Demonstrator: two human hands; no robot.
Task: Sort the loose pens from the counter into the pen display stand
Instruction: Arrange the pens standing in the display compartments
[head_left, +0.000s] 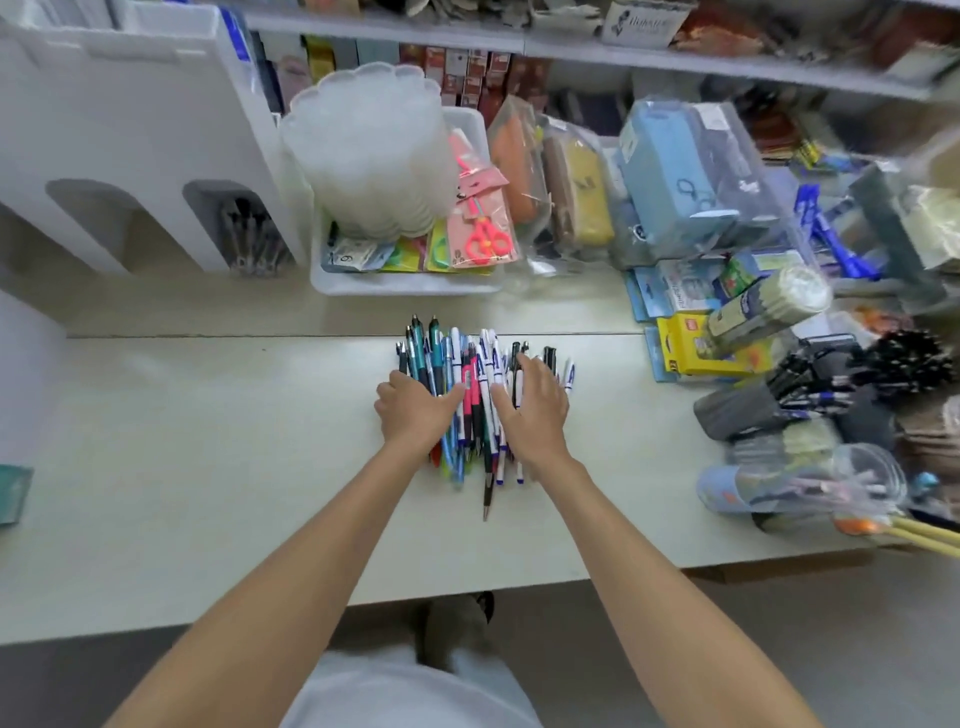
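Pens (470, 400) are piled mid-counter (208, 467); the display stand (145, 104) sits in the back-left corner. Right hand (535, 410) lies flat, fingers spread on the pile. Left hand (415, 410) has its fingers bent against the pile's side, and we can't tell if it grips. We square the pile, then lift a few matching pens at a time, not a fistful.

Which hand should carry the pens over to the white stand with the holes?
Probably the left hand. It rests on the left side of the pen pile, and the white stand sits back-left on the counter. The right hand, on the pile's right side, would have to cross over.
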